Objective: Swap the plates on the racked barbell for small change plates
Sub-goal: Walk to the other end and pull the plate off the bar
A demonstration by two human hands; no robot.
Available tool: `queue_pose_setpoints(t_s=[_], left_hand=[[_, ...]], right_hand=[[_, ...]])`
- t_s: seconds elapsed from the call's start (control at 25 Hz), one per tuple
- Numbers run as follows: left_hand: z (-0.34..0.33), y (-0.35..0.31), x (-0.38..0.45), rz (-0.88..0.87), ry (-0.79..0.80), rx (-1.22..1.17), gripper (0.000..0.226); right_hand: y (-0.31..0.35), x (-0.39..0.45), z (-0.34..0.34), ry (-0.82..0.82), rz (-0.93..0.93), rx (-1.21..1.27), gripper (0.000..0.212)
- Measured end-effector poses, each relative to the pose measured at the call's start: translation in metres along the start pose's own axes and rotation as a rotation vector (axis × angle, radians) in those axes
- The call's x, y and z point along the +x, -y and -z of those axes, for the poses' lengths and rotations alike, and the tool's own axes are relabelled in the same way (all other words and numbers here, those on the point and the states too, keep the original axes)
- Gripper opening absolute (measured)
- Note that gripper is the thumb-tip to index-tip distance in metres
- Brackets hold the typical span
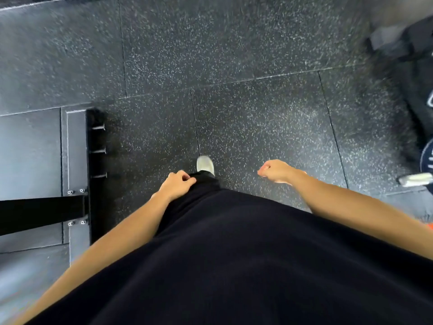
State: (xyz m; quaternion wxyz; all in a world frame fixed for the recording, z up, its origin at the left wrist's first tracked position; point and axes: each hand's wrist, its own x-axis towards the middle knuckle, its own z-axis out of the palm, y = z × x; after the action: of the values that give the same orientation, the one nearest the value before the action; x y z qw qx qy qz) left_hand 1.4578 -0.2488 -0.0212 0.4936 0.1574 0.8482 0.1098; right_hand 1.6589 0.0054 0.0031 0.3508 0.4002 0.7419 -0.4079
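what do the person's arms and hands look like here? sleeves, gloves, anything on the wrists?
Both forearms are bare in view, with no sleeves showing. The left hand and the right hand wear no gloves. No watch, band or ring shows, though the frame is a bit blurred. The clothing below them is black.

A black weight plate [427, 158] with white lettering shows only partly at the right edge, cut off by the frame; whether it stands or leans cannot be told. Above it along the same edge lies a larger blurred black mass [419, 66], too smeared to identify. No barbell or small change plate is identifiable.
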Motion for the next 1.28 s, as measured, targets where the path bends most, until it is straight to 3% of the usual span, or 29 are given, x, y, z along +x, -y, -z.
queue_pose_setpoints(t_s=[0.16, 0.32, 0.52, 0.72, 0.88, 1.04, 1.2, 1.28], left_hand=[[0.048, -0.03, 0.068, 0.118, 0.054, -0.114, 0.041], [0.14, -0.072, 0.146, 0.084, 0.101, -0.064, 0.041], [0.287, -0.126, 0.225, 0.037, 0.017, -0.06, 0.039], [0.369, -0.153, 0.288, 0.117, 0.058, -0.201, 0.04], [0.43, -0.165, 0.35, 0.165, 0.134, -0.117, 0.045], [0.53, -0.178, 0.397, 0.258, 0.026, -0.235, 0.045], [0.624, -0.183, 0.438, 0.363, -0.223, -0.473, 0.045], [0.652, -0.184, 0.458, 0.389, -0.275, -0.54, 0.047]], right_hand=[[0.057, 0.067, 0.053, 0.073, -0.024, -0.08, 0.041], [0.13, 0.132, 0.134, 0.096, -0.053, -0.121, 0.036], [0.245, 0.211, 0.252, -0.086, 0.038, -0.102, 0.036], [0.343, 0.295, 0.323, 0.0, 0.064, -0.167, 0.037], [0.423, 0.382, 0.381, 0.051, 0.112, -0.259, 0.035], [0.538, 0.459, 0.458, 0.094, 0.158, -0.377, 0.031], [0.663, 0.51, 0.524, 0.167, 0.272, -0.508, 0.032], [0.714, 0.536, 0.539, 0.191, 0.313, -0.544, 0.031]])
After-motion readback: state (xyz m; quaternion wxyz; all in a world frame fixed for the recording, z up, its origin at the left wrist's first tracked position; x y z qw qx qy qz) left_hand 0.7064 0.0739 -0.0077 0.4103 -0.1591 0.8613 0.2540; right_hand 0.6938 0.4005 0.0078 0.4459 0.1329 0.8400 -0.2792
